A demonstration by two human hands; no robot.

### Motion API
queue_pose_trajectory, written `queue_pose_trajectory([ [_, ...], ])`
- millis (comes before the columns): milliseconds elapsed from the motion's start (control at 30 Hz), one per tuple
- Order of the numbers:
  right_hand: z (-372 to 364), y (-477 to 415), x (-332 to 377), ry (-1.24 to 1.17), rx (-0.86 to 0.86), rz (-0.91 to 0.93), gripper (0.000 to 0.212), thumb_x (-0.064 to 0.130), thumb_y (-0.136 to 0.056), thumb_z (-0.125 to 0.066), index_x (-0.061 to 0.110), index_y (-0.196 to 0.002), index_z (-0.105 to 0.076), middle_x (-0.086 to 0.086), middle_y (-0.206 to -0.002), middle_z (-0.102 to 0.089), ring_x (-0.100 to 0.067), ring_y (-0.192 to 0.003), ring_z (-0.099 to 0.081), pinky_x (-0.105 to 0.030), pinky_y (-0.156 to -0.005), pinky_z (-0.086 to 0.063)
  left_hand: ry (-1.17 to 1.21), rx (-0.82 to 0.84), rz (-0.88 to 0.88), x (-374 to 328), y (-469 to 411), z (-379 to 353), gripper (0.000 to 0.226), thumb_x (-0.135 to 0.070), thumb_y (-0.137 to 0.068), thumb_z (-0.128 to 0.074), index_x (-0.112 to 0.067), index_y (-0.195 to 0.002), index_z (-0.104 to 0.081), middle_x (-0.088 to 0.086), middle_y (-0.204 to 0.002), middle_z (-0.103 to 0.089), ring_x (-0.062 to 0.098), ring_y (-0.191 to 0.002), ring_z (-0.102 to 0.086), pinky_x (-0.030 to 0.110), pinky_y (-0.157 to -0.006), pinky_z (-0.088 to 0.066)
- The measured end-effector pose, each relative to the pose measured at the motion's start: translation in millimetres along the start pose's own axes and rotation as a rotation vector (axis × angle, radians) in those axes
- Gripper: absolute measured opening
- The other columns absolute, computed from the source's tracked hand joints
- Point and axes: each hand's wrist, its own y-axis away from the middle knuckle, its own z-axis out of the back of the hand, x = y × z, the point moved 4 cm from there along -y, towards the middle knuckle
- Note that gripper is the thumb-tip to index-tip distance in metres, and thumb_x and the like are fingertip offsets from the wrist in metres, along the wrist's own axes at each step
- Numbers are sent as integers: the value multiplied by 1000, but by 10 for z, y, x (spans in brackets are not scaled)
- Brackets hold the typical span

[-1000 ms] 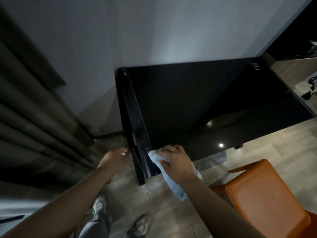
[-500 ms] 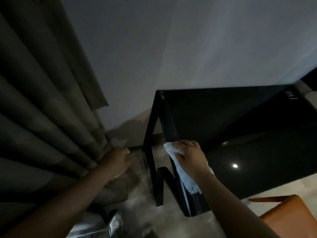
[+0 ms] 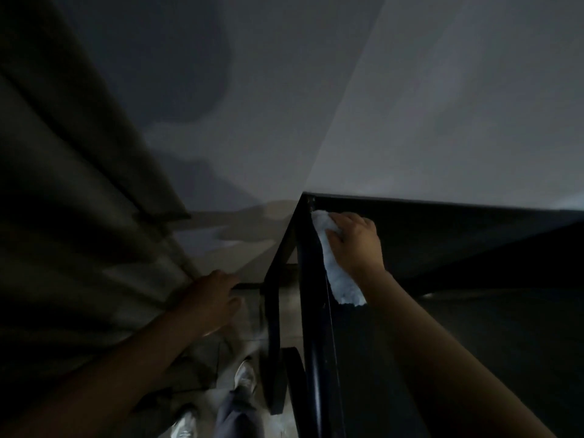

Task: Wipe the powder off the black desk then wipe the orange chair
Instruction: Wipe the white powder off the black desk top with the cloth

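Dimly lit black desk (image 3: pixel 474 254) meets wall (image 3: pixel 442 105).

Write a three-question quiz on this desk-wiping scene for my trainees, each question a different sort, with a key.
1. Multiple choice: which hand holds the cloth? A) left B) right C) both
2. True or false: the left hand rests on the desk.
3. Fill in: the cloth lies near the desk's far-___ corner.
Key: 1 B, the right hand grips it. 2 False, it hangs beside the desk, near the curtain. 3 left.
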Motion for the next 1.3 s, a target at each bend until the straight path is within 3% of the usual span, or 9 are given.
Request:
queue_pose_trajectory([
  [133, -209, -647, -119, 18, 53, 4, 45, 39, -91, -43, 20, -126, -63, -6, -121, -64, -35, -108, -55, -32, -88, -37, 15, -7, 36, 4, -296, 10, 46, -34, -97, -52, -15, -139, -45, 5, -139, -46, 21, -127, -46, 24, -97, -34],
  [300, -452, -1219, -116, 94, 140, 29, 35, 28, -95, -49, 19, -126, -62, -13, -125, -59, -39, -107, -50, -37, -87, -40, 29, -31, 70, 85, -529, -13, 43, -36, -94, -55, -19, -133, -51, 3, -133, -51, 20, -120, -51, 27, -96, -41],
  [400, -663, -1446, -120, 105, 208, 22, 35, 31, -94, -46, 21, -121, -65, -12, -127, -58, -39, -108, -50, -38, -88, -41, 21, -39, 97, 142, -571, -51, 45, -36, -93, -56, -17, -134, -52, 3, -135, -51, 20, -122, -50, 27, -99, -40],
  [567, -988, -1497, -185, 158, 278, 13, 66, 52, -81, -18, 27, -122, -63, -6, -134, -55, -37, -111, -53, -43, -91, -45, 52, -41, 128, 275, -563, -134, 44, -32, -93, -58, -14, -132, -54, 6, -135, -52, 21, -124, -50, 24, -101, -37],
  [700, -922, -1454, -168, 193, 297, 40, 37, 36, -97, -40, 26, -126, -60, -5, -136, -54, -38, -110, -50, -41, -92, -43, 60, -19, 153, 334, -532, -181, 46, -34, -93, -58, -15, -135, -51, 5, -137, -50, 19, -126, -47, 24, -104, -34],
  [933, -866, -1122, -151, 151, 298, 28, 40, 38, -98, -42, 29, -136, -52, -2, -141, -49, -35, -123, -42, -41, -98, -41, 77, -57, 138, 306, -513, -125, 46, -33, -92, -59, -15, -134, -53, 4, -137, -51, 20, -124, -49, 26, -102, -37],
  [1300, -897, -556, -112, 155, 253, 70, 37, 37, -96, -49, 26, -130, -57, -4, -137, -52, -34, -121, -44, -42, -87, -47, 64, -41, 114, 347, -363, -150, 43, -34, -92, -58, -16, -132, -54, 5, -136, -50, 22, -121, -51, 28, -99, -41],
])
